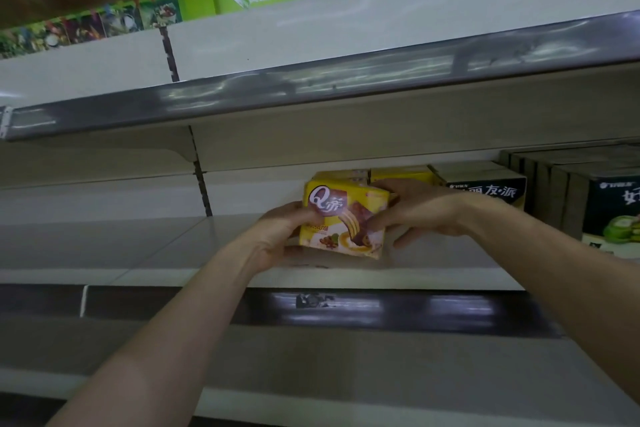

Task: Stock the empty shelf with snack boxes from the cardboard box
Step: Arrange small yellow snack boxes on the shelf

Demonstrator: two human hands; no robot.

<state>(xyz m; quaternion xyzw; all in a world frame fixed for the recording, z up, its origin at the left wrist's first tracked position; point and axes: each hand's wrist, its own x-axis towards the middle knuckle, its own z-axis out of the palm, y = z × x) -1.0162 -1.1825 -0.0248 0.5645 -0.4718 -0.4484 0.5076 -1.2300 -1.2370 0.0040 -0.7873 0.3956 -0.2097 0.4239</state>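
A yellow snack box point(346, 215) with a cake picture hangs tilted just above the middle shelf point(138, 246). My left hand point(280, 236) grips its left and lower edge. My right hand point(419, 211) holds its right side, fingers curled over the top and front. Behind it, more yellow boxes point(398, 175) stand at the back of the shelf. The cardboard box is out of view.
Dark boxes with white lettering point(485, 187) and a green-pictured one point(609, 215) fill the shelf's right end. An upper shelf edge point(311, 87) overhangs the hands. A lower shelf point(311, 367) runs beneath my forearms. The shelf's left half holds nothing.
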